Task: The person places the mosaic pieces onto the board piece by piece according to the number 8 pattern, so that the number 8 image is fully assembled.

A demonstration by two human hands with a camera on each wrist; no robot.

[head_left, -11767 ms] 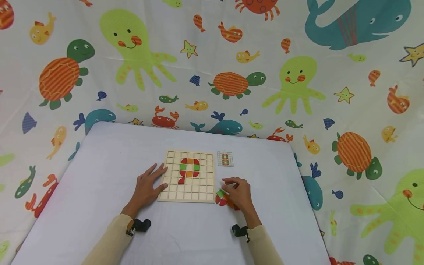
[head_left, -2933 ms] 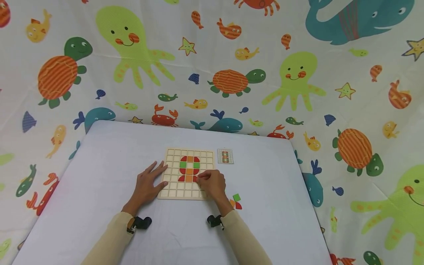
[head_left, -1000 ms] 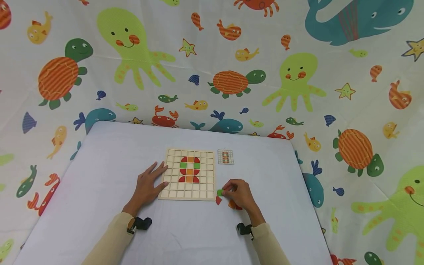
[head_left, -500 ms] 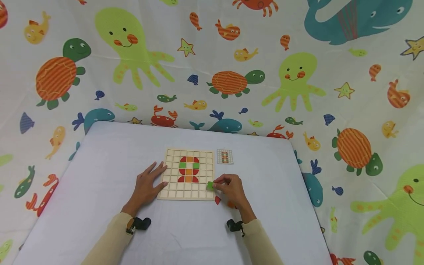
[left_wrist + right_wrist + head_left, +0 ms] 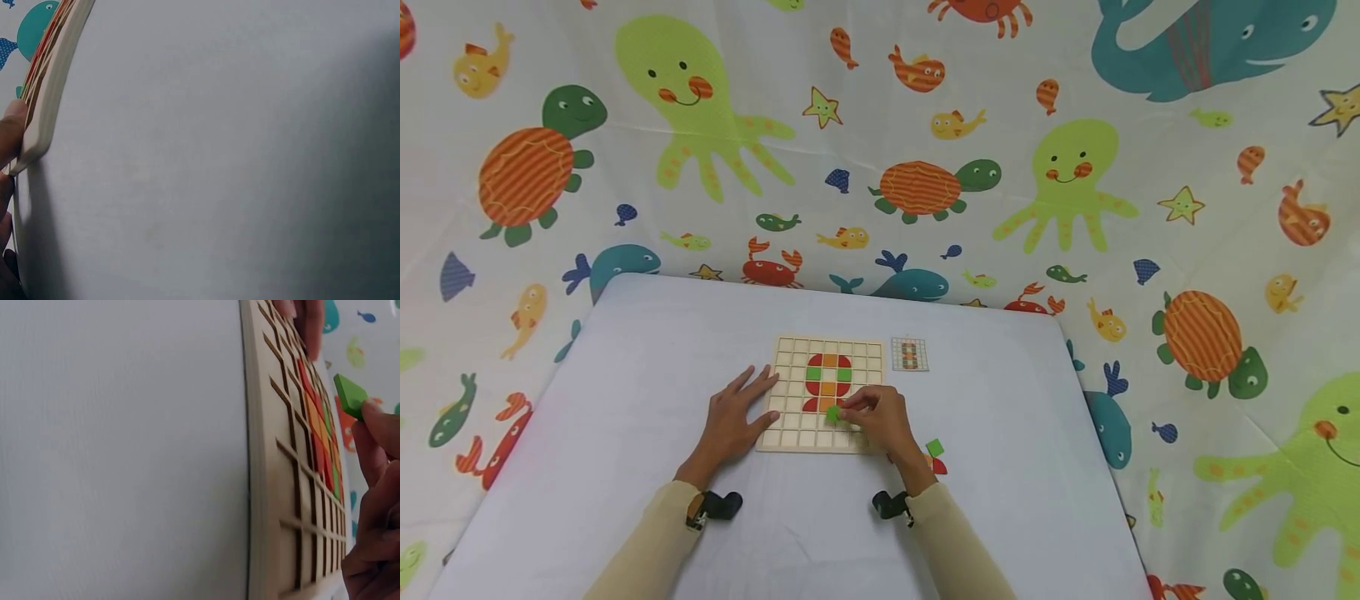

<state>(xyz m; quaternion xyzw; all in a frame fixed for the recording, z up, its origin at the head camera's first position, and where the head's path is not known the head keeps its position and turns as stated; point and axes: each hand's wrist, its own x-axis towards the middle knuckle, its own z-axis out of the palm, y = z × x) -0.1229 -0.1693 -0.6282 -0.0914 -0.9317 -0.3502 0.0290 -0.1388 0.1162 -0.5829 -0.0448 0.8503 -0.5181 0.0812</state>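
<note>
My right hand (image 5: 883, 414) pinches a green square tile (image 5: 350, 397) between thumb and fingertips. The tile is held tilted over the wooden grid board (image 5: 790, 438), just below the lowest row of placed pieces. Red quarter-round, orange and green pieces (image 5: 828, 389) form a pattern in the board's middle cells, with one bare cell enclosed near the top. My left hand (image 5: 735, 417) lies at the board's left edge, fingers spread; its thumb touches the rim in the left wrist view. The right hand partly covers the pattern's lower right piece.
A small gridded card (image 5: 910, 354) showing a coloured pattern lies right of the board. Near the board's lower right corner are a loose green square (image 5: 935, 447), a red piece (image 5: 940, 467) and an orange one, partly behind the right wrist. A patterned cloth hangs behind the table.
Orange squares and red pieces have joined the lower pattern since the oldest frame. The right hand has picked up a green tile from the loose pieces and carried it left over the board.
</note>
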